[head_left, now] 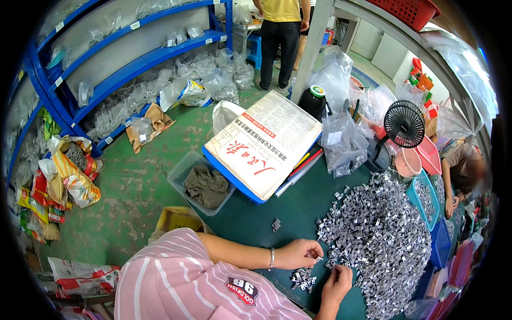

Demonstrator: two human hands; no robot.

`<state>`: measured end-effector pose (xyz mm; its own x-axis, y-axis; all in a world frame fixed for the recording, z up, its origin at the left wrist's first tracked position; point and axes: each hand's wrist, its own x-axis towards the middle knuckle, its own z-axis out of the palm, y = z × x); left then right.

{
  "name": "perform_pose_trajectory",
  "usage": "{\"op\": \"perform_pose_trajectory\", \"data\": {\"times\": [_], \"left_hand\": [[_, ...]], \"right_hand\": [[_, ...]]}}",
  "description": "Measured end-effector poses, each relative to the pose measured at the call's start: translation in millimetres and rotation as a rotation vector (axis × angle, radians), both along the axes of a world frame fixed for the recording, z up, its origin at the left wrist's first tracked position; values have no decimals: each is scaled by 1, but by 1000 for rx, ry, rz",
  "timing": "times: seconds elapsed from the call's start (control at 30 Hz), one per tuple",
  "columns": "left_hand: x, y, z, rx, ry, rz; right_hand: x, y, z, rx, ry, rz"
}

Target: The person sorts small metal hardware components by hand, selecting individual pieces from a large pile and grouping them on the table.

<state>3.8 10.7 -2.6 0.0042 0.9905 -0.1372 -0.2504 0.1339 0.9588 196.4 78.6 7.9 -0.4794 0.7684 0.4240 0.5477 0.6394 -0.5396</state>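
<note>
My left hand (298, 254), with a bracelet at its wrist, is closed with a small metal part (319, 259) pinched at its fingertips. Beside it, my right hand (337, 284) is at the near-left edge of a big heap of small grey metal parts (378, 234). Its fingers are bent together, and whatever is between them is too small to make out. A little cluster of the same parts (303, 279) lies on the green table (250, 226) between my hands. A few more pieces (276, 225) sit apart, beyond my left hand.
Newspapers (266, 144) lie on a blue tray, beside a clear bin (200, 184) holding a grey cloth. A black fan (404, 125), bagged parts (344, 144) and a turquoise basket (424, 200) stand beyond the heap. Another person (461, 168) works at the right. Blue shelves (144, 66) hold bags.
</note>
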Motion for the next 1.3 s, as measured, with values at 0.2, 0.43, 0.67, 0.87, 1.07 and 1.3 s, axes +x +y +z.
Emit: {"op": "perform_pose_trajectory", "data": {"times": [0.2, 0.43, 0.67, 0.87, 1.07, 1.3], "left_hand": [[2, 1, -3, 25, -35, -13], [2, 1, -1, 40, -22, 6], [0, 4, -7, 49, -67, 26], [0, 4, -7, 92, -82, 64], [0, 3, -8, 128, -174, 82], [-2, -1, -3, 149, -125, 88]], "right_hand": [[9, 2, 0, -59, -16, -7], [13, 5, -2, 160, -104, 158], [9, -4, 22, -76, -264, 46], [4, -4, 27, -61, -365, 9], [3, -1, 26, 9, -389, 46], [4, 3, 24, -60, -491, 26]]}}
